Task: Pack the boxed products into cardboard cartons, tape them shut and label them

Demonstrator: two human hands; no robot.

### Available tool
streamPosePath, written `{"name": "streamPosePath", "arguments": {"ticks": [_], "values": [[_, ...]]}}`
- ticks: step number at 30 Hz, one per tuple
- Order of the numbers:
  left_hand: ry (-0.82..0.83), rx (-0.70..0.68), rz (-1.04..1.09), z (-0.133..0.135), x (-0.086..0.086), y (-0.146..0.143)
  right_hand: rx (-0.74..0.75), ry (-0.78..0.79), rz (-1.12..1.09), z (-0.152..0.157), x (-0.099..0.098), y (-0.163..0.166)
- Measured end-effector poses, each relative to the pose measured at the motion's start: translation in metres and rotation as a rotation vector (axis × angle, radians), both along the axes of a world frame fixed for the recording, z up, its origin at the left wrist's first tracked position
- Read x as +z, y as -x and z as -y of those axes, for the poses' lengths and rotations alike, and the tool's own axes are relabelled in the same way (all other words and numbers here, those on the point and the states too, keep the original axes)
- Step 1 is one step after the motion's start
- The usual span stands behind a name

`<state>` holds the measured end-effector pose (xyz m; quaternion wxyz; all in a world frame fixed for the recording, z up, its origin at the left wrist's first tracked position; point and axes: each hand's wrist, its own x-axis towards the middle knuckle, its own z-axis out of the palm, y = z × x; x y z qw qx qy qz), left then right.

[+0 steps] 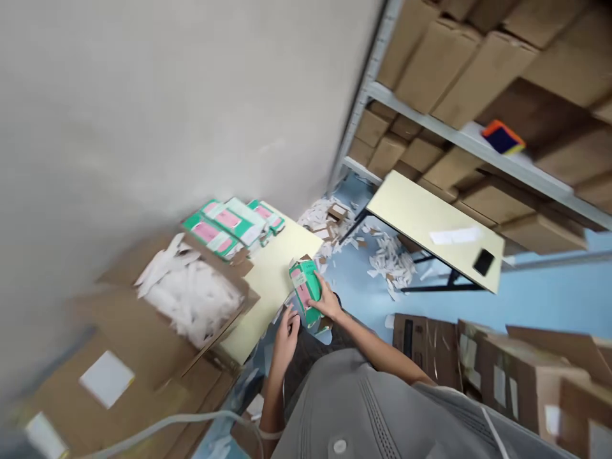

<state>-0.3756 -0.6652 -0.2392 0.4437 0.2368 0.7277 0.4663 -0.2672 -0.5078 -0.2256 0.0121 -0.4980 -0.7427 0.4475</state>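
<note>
My right hand (327, 303) grips a small green and pink carton (305, 287), its top flaps open, just off the near edge of a pale yellow table (272, 280). My left hand (288, 331) hangs below it with fingers curled, close to the carton's underside; whether it touches or holds anything I cannot make out. A pile of flat green and pink cartons (232, 226) lies at the table's far end. An open cardboard box (191, 299) full of white packets stands on the left of the table.
A second yellow table (430, 223) stands to the right with a black phone (484, 261) and a white paper on it. Paper scraps (382, 258) litter the blue floor. Shelves of brown boxes (459, 70) fill the right; more cardboard boxes (502, 370) stand near my right side.
</note>
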Motion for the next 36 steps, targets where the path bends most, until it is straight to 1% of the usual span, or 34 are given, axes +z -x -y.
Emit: {"name": "streamPosePath", "arguments": {"ticks": [2,4,7,10,13,16,18,19,21,23,25,27,29,30,33,36], "values": [[-0.042,-0.15,-0.001,-0.035,0.005,-0.013,-0.098,0.001,-0.049,-0.005,0.012,-0.036],[-0.088,-0.273,0.0,-0.072,0.01,-0.033,-0.196,-0.02,-0.07,-0.017,0.024,-0.071],[-0.124,-0.384,-0.015,-0.129,0.016,-0.076,-0.35,-0.074,-0.095,-0.044,0.041,-0.128],[-0.132,-0.471,-0.011,-0.182,0.02,-0.135,-0.507,-0.126,-0.185,-0.074,0.052,-0.191],[-0.169,-0.624,0.081,-0.226,0.028,-0.209,-0.639,-0.177,-0.296,-0.099,0.056,-0.257],[-0.209,-0.727,0.149,-0.258,0.037,-0.278,-0.755,-0.215,-0.403,-0.118,0.057,-0.316],[-0.2,-0.766,0.159,-0.274,0.04,-0.31,-0.835,-0.21,-0.461,-0.13,0.055,-0.345],[-0.185,-0.785,0.165,-0.281,0.039,-0.321,-0.87,-0.196,-0.478,-0.137,0.054,-0.355],[-0.153,-0.82,0.176,-0.293,0.035,-0.332,-0.921,-0.145,-0.486,-0.151,0.05,-0.367],[-0.105,-0.804,0.203,-0.307,0.027,-0.334,-0.964,-0.066,-0.515,-0.168,0.044,-0.369],[-0.027,-0.723,0.303,-0.323,0.019,-0.332,-1.006,0.026,-0.596,-0.188,0.037,-0.365],[0.071,-0.603,0.452,-0.345,0.013,-0.328,-1.031,0.09,-0.685,-0.211,0.03,-0.36],[0.149,-0.514,0.569,-0.373,0.009,-0.326,-1.033,0.111,-0.73,-0.238,0.022,-0.357],[0.17,-0.496,0.603,-0.389,0.008,-0.325,-1.036,0.108,-0.737,-0.253,0.018,-0.356],[0.179,-0.517,0.649,-0.444,0.007,-0.325,-1.066,0.097,-0.725,-0.303,0.008,-0.358],[0.188,-0.535,0.63,-0.504,0.002,-0.329,-1.099,0.121,-0.656,-0.358,-0.003,-0.362]]}}
